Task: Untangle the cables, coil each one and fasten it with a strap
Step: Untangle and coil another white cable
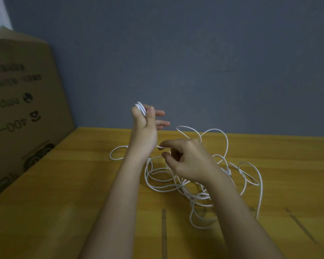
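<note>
Thin white cable tangle (195, 184), yellow wooden worktop (82, 184): left hand (145, 124) grips wound coil (140, 107); right hand (185, 157) pinches feeding strand

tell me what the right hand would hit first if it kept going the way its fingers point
Its fingertips aim left, so the right hand would probably first meet the left hand's wrist, close beside them; the white cable it pinches spans that gap. Depth is unclear.
</note>
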Tool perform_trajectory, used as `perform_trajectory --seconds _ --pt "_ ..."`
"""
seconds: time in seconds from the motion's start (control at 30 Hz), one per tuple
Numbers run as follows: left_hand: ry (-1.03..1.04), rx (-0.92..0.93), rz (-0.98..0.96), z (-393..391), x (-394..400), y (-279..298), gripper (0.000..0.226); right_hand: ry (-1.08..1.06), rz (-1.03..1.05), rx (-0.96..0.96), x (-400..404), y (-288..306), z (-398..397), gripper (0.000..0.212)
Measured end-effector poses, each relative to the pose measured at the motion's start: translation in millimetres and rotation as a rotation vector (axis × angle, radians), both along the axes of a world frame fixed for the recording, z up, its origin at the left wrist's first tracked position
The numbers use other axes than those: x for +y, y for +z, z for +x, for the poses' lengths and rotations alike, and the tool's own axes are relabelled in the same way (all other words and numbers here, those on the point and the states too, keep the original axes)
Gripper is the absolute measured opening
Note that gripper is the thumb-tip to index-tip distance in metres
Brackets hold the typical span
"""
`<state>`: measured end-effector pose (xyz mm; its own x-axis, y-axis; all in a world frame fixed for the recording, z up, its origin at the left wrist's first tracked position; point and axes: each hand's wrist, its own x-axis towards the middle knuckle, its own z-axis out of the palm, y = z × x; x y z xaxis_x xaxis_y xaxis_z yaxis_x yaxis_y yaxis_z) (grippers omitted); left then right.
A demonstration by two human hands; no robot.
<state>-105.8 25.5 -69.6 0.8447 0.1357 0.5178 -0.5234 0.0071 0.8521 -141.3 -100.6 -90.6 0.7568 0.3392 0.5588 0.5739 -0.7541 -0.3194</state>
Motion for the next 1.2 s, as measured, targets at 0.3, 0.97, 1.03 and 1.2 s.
perform_trajectory --seconds 0.3,0.97,1.03,1.2 --pt "0.053 0.011 0.665 -2 7 -8 0.02 -0.033 0.229 0.083 -27 22 -1 0.015" --pt "-0.733 0.105 -0.413 -26 4 26 0.018 -0.154 0.119 0.176 -23 -5 16 0.027" --pt "-0.61 0.076 -0.459 -18 1 23 0.016 -0.145 -0.043 0.227 -17 -12 14 0.03" --pt "-0.181 0.007 0.021 -5 -13 4 0.018 -0.021 -0.223 0.205 1 -8 6 0.03"
